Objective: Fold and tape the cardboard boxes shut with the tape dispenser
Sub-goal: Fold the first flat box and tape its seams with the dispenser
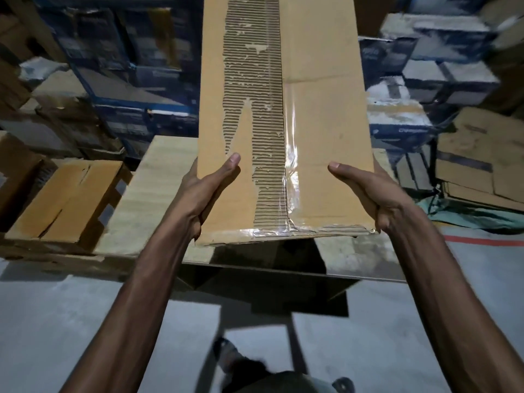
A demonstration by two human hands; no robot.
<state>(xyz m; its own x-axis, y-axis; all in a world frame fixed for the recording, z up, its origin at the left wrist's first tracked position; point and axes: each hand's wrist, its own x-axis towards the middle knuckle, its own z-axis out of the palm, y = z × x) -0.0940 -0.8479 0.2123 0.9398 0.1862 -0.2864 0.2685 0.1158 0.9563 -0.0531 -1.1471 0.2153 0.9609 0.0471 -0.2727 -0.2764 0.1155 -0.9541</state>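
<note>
A long brown cardboard box [323, 114] is held up in the air in front of me, above a wooden table [147, 199]. Clear tape runs along its centre seam and near edge, and a wide strip of torn paper exposes the corrugation. My left hand [207, 188] grips the box's near left corner, thumb on the top face. My right hand [368, 191] grips the near right corner the same way. The fingers of both hands are hidden behind the box. No tape dispenser is visible.
A closed cardboard box [68, 202] lies at the table's left. Flattened cardboard [482, 163] is piled at the right. Blue and white stacked cartons [425, 66] fill the background. Grey floor with a red line [482, 241] lies below.
</note>
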